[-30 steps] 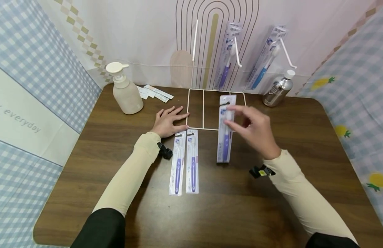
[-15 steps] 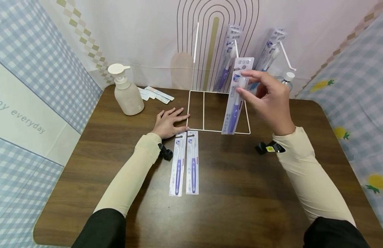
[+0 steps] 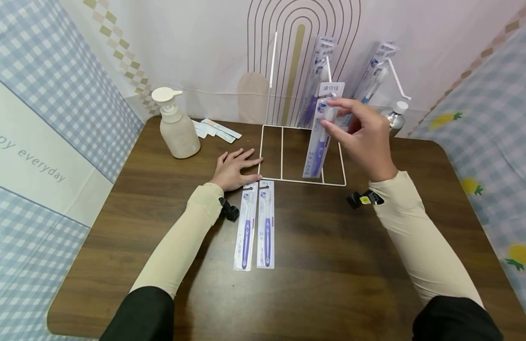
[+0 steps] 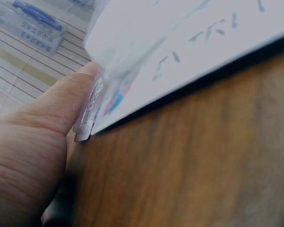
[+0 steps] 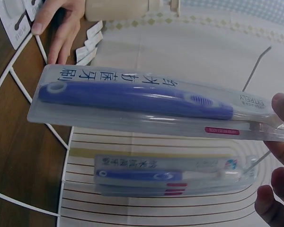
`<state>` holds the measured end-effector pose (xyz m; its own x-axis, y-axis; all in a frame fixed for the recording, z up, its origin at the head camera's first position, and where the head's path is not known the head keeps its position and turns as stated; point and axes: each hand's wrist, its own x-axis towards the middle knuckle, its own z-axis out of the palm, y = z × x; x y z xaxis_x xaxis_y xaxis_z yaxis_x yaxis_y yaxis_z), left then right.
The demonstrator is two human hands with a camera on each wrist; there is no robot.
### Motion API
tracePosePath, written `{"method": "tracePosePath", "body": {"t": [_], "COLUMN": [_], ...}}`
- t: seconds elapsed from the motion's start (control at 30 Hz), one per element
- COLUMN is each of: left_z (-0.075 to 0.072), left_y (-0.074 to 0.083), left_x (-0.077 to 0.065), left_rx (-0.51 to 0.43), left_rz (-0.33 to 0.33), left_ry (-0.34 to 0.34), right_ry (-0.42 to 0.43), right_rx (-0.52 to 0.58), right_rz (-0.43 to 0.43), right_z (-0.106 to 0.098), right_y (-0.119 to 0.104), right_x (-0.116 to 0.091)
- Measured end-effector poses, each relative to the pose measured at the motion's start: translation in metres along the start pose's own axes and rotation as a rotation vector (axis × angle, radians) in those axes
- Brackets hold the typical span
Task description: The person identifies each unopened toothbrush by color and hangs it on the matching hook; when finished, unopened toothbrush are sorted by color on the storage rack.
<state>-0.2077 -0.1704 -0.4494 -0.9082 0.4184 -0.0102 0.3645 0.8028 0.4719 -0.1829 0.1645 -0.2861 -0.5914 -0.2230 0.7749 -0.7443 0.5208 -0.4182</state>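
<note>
My right hand (image 3: 365, 135) pinches a packaged purple toothbrush (image 3: 319, 151) by the upper part of its pack between thumb and fingers. The pack hangs upright over the white wire rack (image 3: 303, 182), its top overlapping the tip of the middle hook (image 3: 329, 68) in the head view. Another packaged purple toothbrush (image 5: 137, 176) hangs behind it, seen in the right wrist view. My left hand (image 3: 234, 171) rests on the table with fingers spread, at the rack's left side. Just below its thumb lie two packaged purple toothbrushes, a left pack (image 3: 245, 237) and a right pack (image 3: 267, 227).
A blue toothbrush pack (image 3: 375, 78) hangs on the right hook (image 3: 398, 79); the left hook (image 3: 273, 59) is bare. A silver bottle (image 3: 396, 116) stands behind my right hand. A pump bottle (image 3: 177, 130) and several small white packets (image 3: 220, 129) sit at back left.
My right hand has lifted the packaged toothbrush off the front area, up and back to the middle hook's tip, shifting slightly left in the last half second. My left hand has stayed put.
</note>
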Motion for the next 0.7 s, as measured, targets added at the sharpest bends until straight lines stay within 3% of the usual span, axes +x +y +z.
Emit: {"method": "tracePosePath", "body": {"t": [0.43, 0.7], "left_z": [-0.002, 0.0], "left_y": [0.0, -0.001], "left_x": [-0.002, 0.0], "left_rx": [-0.007, 0.002], "left_rz": [-0.008, -0.001], "left_ry": [-0.007, -0.001], "right_ry": [0.041, 0.043], "right_rx": [0.042, 0.079], "right_rz": [0.241, 0.304], "right_z": [0.031, 0.032], "right_y": [0.038, 0.023], "right_x": [0.039, 0.054]}}
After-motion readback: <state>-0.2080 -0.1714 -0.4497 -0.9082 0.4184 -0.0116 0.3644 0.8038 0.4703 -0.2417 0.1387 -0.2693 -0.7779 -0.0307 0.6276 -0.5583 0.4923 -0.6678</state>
